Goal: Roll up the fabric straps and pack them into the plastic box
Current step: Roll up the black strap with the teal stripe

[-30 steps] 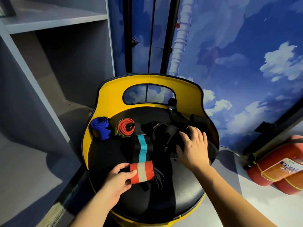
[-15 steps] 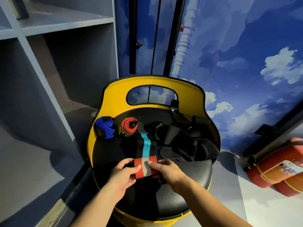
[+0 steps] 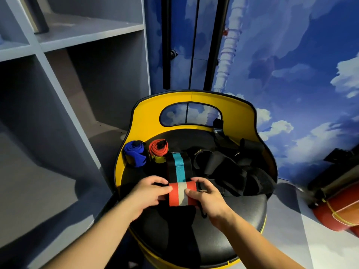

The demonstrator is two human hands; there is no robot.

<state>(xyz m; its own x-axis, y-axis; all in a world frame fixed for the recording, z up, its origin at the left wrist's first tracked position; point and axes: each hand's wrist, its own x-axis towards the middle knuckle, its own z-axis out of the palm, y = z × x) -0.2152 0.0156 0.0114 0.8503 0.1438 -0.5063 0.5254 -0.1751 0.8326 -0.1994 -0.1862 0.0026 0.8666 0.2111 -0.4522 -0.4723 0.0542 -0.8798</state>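
Observation:
A red strap with a white stripe (image 3: 181,194) lies on the black seat of a yellow-backed stool (image 3: 229,239). My left hand (image 3: 150,193) grips its left end and my right hand (image 3: 206,195) grips its right end, thumbs on top. Just behind it lies a black strap with a teal stripe (image 3: 177,166). A rolled blue strap (image 3: 135,155) and a rolled red strap (image 3: 158,150) stand at the seat's back left. A heap of black straps (image 3: 231,171) covers the right of the seat. No plastic box is in view.
Grey shelving (image 3: 64,90) stands to the left of the stool. A wall painted with sky and clouds (image 3: 291,74) rises behind. A red fire extinguisher (image 3: 338,212) lies on the floor at the right.
My right hand left the heap of black straps and came to the red and white strap, which both hands now hold. The view has tilted up a little.

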